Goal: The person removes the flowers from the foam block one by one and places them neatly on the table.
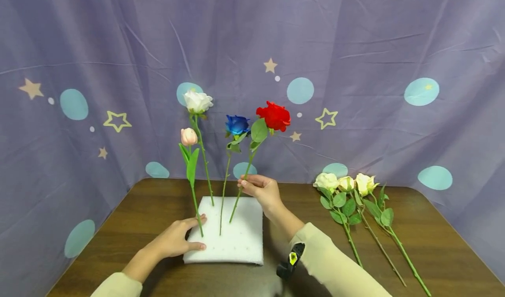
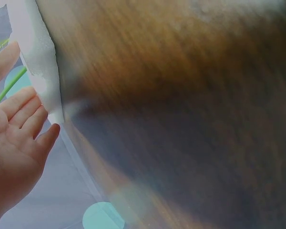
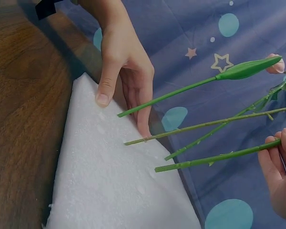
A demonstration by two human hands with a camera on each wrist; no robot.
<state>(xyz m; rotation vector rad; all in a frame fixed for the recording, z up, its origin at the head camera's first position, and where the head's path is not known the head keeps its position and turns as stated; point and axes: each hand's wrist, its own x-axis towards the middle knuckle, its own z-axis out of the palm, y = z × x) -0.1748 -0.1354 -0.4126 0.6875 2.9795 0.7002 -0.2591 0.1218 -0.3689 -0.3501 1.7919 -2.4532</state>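
My right hand (image 1: 263,194) pinches the green stem of a red rose (image 1: 274,116) between thumb and fingers. The rose leans right, its lower stem end (image 3: 158,169) right at the top face of a white foam block (image 1: 244,240). At the block's left side rests my left hand (image 1: 177,238), thumb on the top face and fingers extended along the edge. Three more artificial flowers stand in the foam: a pink tulip (image 1: 189,136) beside the left hand, a white rose (image 1: 198,102) farther back, and a blue rose (image 1: 237,125) just left of the red one.
On the brown wooden table (image 1: 300,209), three cream-coloured roses (image 1: 365,184) with leafy stems lie at the right. Small holes (image 1: 222,248) mark the foam's front part. A purple curtain (image 1: 236,34) with stars and dots hangs behind. A black strap (image 1: 289,262) circles the right sleeve.
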